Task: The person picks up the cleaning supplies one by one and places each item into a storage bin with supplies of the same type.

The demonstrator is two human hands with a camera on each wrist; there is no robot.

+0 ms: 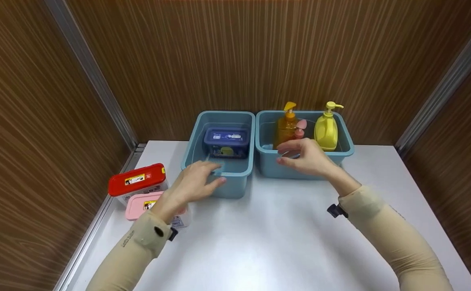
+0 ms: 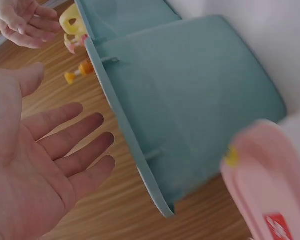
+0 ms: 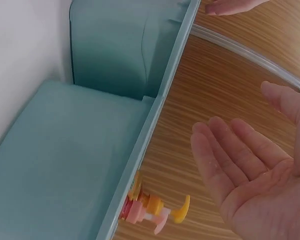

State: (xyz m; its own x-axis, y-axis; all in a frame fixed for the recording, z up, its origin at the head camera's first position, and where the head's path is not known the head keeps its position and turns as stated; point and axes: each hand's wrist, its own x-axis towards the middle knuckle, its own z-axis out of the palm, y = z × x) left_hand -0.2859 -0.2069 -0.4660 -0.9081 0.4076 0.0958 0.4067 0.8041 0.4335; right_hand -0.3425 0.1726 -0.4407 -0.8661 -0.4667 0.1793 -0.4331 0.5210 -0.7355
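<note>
My left hand hovers over the front rim of the left blue bin, fingers spread and holding nothing. Inside that bin is a dark blue lidded box. The right hand is above the front edge of the right blue bin, its palm bare in the right wrist view. This bin holds an amber pump bottle, a pink pump bottle partly hidden behind the hand, and a yellow pump bottle. Both hands appear apart from the bottles and box.
Left of the bins, a red-lidded box and a pink-lidded box stand on the white table; my left forearm covers part of the pink one. Wood-patterned panels enclose the back and sides.
</note>
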